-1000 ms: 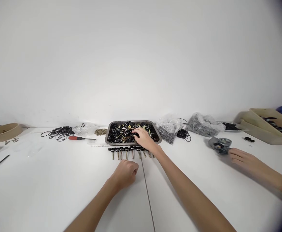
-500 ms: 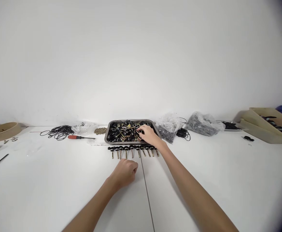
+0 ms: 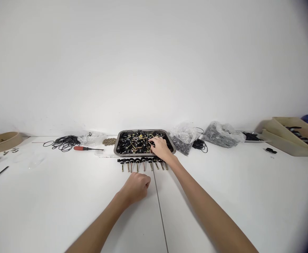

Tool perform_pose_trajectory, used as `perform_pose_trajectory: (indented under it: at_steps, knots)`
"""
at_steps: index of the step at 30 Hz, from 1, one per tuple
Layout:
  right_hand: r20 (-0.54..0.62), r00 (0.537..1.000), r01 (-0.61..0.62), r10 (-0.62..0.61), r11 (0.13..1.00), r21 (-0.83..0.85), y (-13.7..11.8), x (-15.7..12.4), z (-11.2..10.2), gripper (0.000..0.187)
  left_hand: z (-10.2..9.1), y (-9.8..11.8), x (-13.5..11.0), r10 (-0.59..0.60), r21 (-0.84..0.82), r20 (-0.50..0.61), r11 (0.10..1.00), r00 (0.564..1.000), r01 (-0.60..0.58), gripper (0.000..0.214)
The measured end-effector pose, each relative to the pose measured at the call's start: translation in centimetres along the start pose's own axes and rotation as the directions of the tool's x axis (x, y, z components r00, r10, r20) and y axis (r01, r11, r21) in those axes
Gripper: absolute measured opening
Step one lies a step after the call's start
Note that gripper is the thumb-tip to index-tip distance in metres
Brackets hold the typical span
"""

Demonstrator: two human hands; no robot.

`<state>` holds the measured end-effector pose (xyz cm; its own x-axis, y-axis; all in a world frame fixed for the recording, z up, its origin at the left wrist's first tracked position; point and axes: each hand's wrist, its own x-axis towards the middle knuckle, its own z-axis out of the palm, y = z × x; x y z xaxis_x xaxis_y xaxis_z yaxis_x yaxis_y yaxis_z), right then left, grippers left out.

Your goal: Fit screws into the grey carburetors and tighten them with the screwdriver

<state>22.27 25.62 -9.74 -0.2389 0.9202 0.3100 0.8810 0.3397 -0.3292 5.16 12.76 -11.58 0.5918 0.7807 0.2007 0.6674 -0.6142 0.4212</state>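
Observation:
My right hand (image 3: 159,147) reaches into a shallow metal tray (image 3: 115,151), its fingers pinched among a heap of small black parts with brass-coloured stems (image 3: 135,142). A brass-coloured piece shows by the fingertips, but what they grip is not clear. In front of the tray, similar black parts with stems (image 3: 137,163) lie in a row, stems pointing toward me; my right wrist covers the row's right end. My left hand (image 3: 136,187) rests on the white table just below the row, closed in a fist. What it holds, if anything, is hidden.
Left of the tray are small brass-coloured pieces (image 3: 109,141), a red-handled screwdriver (image 3: 82,148) and black cords (image 3: 65,142). Plastic bags of small dark parts (image 3: 183,144) stand to its right. Beige bins (image 3: 283,140) are at far right; a tan bowl (image 3: 5,142) is at far left.
My right hand has shifted slightly left and down within the tray, and its wrist now covers more of the row's right end. My left hand has stayed in place.

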Motion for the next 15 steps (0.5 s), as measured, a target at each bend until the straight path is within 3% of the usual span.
perform_pose_trajectory:
  at_steps: [7,15]
  knots:
    - [0.051,0.998,0.033,-0.030,0.998,-0.059,-0.04,-0.14,-0.31,0.045,0.07,-0.03,-0.16,-0.013,-0.002,0.010,1.000,1.000,0.013,0.021]
    - [0.051,0.998,0.048,-0.044,0.996,-0.080,-0.19,-0.30,-0.39,0.040,0.11,-0.10,-0.09,-0.007,-0.024,0.010,1.000,1.000,0.008,0.021]
